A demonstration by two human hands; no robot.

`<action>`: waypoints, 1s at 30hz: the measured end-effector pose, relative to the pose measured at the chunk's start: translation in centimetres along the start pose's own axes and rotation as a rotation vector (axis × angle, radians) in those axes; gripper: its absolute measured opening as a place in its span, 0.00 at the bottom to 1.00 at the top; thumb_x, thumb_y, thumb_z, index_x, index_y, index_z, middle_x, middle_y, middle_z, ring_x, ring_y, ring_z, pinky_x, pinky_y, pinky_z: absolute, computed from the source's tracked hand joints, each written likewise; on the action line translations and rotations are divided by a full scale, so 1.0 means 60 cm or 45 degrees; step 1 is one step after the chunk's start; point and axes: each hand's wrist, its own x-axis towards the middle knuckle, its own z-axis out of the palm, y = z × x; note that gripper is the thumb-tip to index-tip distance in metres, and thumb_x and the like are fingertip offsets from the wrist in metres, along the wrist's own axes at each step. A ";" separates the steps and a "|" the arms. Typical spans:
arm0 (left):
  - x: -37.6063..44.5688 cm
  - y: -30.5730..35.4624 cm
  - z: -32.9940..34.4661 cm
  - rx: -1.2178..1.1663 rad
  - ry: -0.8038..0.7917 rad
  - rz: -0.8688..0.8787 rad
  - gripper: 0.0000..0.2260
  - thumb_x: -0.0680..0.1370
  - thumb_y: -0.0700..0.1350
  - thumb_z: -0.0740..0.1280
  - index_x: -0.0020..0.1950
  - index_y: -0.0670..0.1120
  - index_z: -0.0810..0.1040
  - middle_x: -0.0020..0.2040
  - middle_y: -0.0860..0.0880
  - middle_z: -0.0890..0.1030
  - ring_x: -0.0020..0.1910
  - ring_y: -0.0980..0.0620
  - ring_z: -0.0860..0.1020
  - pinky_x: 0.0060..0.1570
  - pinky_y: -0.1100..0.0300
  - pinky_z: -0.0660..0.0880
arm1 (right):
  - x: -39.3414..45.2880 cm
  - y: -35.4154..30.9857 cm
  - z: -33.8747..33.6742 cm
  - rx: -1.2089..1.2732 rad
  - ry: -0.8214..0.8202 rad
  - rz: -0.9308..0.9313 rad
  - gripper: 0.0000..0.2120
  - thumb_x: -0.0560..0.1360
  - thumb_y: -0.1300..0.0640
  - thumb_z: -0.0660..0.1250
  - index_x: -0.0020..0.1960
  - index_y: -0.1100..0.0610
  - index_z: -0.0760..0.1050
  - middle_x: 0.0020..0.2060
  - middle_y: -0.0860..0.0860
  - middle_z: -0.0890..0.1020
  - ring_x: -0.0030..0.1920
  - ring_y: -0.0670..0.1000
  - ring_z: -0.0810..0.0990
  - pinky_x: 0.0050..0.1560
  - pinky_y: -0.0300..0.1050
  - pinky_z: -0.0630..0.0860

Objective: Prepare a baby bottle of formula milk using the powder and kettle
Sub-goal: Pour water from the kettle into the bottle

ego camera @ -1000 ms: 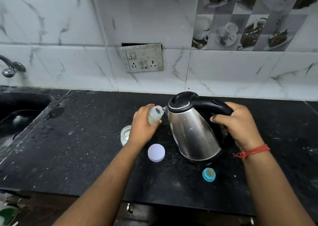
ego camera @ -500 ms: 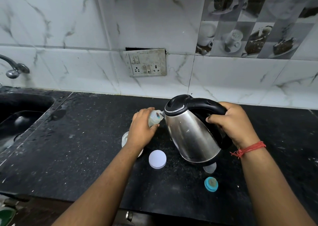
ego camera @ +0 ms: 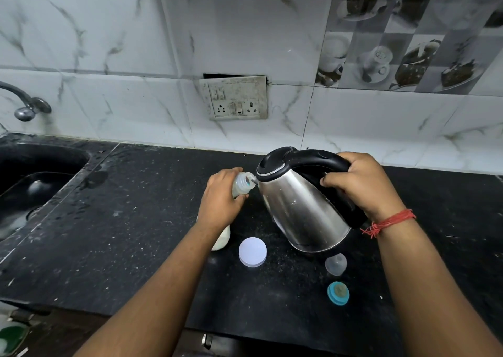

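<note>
Steel kettle (ego camera: 302, 209) tilts, spout at the bottle (ego camera: 241, 185) mouth — positioned for pouring. Right hand (ego camera: 359, 185) fingers wrap the handle; left hand (ego camera: 220, 201) fingers curl round the bottle, held tilted above the counter (ego camera: 136, 220) — the mouth meets the spout.

Black speckled stone countertop (ego camera: 136, 234), dusty, wet patches near the sink edge at left. Lying on it: white round lid (ego camera: 252, 252) flat, clear dome cap (ego camera: 336, 264) just right of it, teal bottle ring with nipple (ego camera: 338, 293) near the front edge, powder jar (ego camera: 221, 241) partly hidden behind the forearm.
</note>
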 end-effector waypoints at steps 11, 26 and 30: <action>-0.004 -0.004 -0.005 0.029 -0.027 0.008 0.28 0.75 0.45 0.77 0.73 0.48 0.74 0.68 0.49 0.77 0.70 0.44 0.70 0.69 0.48 0.70 | 0.017 -0.011 0.005 -0.109 -0.029 -0.022 0.12 0.56 0.54 0.72 0.40 0.49 0.82 0.31 0.55 0.83 0.34 0.55 0.81 0.42 0.57 0.80; -0.006 -0.009 0.002 0.092 -0.136 0.036 0.28 0.75 0.45 0.76 0.74 0.49 0.74 0.67 0.50 0.78 0.69 0.44 0.71 0.66 0.51 0.69 | 0.064 -0.017 -0.011 -0.268 -0.198 0.003 0.07 0.67 0.66 0.74 0.38 0.55 0.80 0.21 0.46 0.76 0.22 0.45 0.73 0.33 0.42 0.68; -0.003 -0.011 0.005 0.089 -0.141 0.029 0.28 0.74 0.45 0.76 0.73 0.50 0.74 0.67 0.51 0.78 0.69 0.45 0.70 0.67 0.50 0.69 | 0.076 -0.014 -0.010 -0.295 -0.202 0.007 0.05 0.66 0.65 0.75 0.39 0.58 0.80 0.24 0.49 0.76 0.27 0.49 0.74 0.36 0.43 0.70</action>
